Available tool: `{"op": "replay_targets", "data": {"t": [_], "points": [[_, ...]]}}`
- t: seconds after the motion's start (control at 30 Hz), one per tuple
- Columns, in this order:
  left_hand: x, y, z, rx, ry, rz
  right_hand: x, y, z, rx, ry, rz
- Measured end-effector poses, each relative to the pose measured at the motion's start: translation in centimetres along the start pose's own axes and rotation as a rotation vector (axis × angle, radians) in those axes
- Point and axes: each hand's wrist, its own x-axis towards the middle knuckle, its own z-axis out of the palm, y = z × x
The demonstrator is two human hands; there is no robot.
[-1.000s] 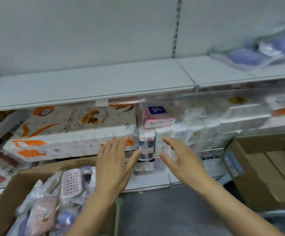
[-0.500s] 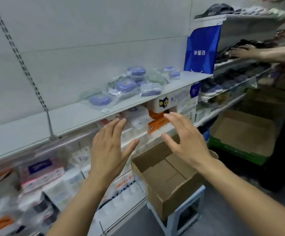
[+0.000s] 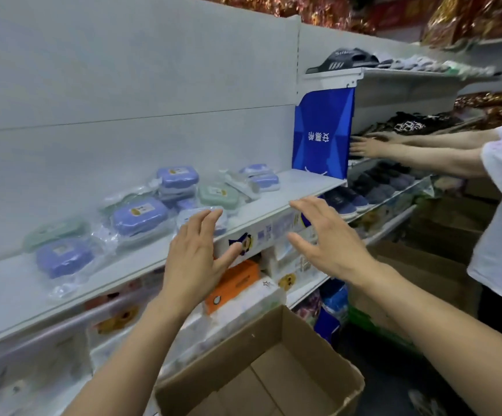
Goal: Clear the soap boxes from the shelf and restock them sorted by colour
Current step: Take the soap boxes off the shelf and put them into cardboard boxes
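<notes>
While we look down from the head camera, our left hand and right hand hover with fingers spread wide, holding nothing, just off the front edge of the white metal shelf. Purple and green plastic soap boxes in clear wrappers lie scattered along the shelf's middle and left. Below us, near the shelf's lower tiers, sits an open brown cardboard box. At the shelf's right end hangs a blue paper bag.

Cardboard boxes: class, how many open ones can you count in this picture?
2. One box stands open below the hands, in front of the lower shelves. A second box sits further right, by the other person. More may be hidden.
</notes>
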Motion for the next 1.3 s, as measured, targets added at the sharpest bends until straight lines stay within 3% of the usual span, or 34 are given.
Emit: {"op": "replay_targets", "data": {"t": [0.37,0.57,0.77,0.87,1.0,1.07,1.3], "points": [[16.0,-0.2,7.5,0.019,-0.055,-0.135,19.3,12.4,4.4,0.070,-0.270,-0.062],[24.5,-0.2,13.0,-0.024,-0.046,-0.347,30.9,19.1,9.4,0.117,-0.434,-0.085],[33.5,-1.9,19.6,0.343,-0.108,-0.735,42.1,23.1,15.6,0.041,-0.464,-0.040],[35.7,-2.6,22.3,0.364,-0.186,-0.815,45.7,24.0,18.9,0.057,-0.494,-0.115],[36.8,-3.4,24.6,0.404,-0.234,-0.848,48.9,24.4,22.2,0.098,-0.687,-0.188],[37.0,-3.6,25.0,0.339,-0.199,-0.844,49.7,24.6,23.5,0.103,-0.703,-0.204],[37.3,-3.6,24.9,-0.163,0.067,-0.864,49.8,25.7,23.7,0.191,-0.520,-0.303]]}}
